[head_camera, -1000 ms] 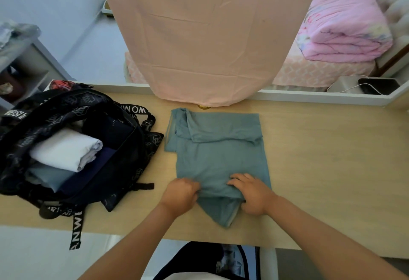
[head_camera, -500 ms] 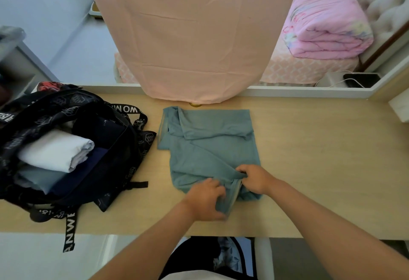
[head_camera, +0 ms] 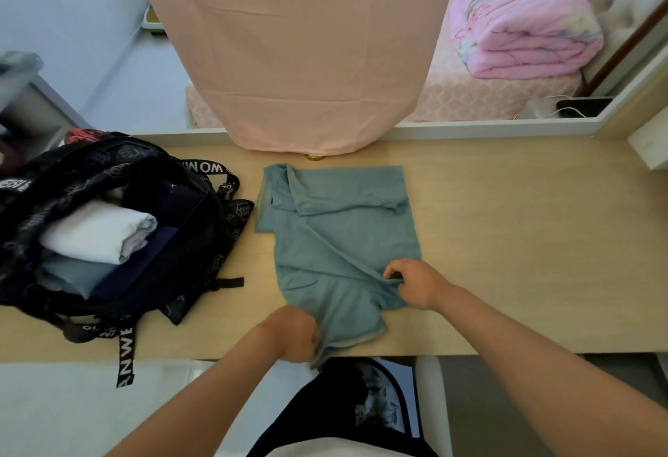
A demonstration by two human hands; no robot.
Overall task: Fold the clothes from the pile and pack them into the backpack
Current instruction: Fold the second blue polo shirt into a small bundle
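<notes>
Shirt [head_camera: 339, 239] status: the teal tee lies flat on the table [head_camera: 506, 239], just right of the backpack [head_camera: 213, 239]. The sleeves are folded in across the far end, and the hem reaches the table edge nearest me.

My left hand [head_camera: 292, 337] is curled tight around the hem corner on the backpack side. My right hand [head_camera: 415, 283] is pinching a ridge of fabric on the side away from the backpack, thumb and fingers closed on it.

I reckon this is the bottom-up fold, and the hem looks skewed, with the backpack-side corner sitting lower than the other. What I'd do:
- Square both corners up first, with a bit of tension between the hands so the diagonal crease across the middle drops out.
- Bring the hem up toward the collar in one go.
- Don't drag the shirt, since thin jersey like this probably bunches if it slides.

The backpack is open, with a white folded piece [head_camera: 97, 232] lying on top of bluish ones. I'd aim for a bundle about that shape so it can stack beside them. The pink cloth [head_camera: 296, 51] hanging beyond the shirt, further from the backpack, comes close to the collar end, so I'd keep the fold clear of it.
</notes>
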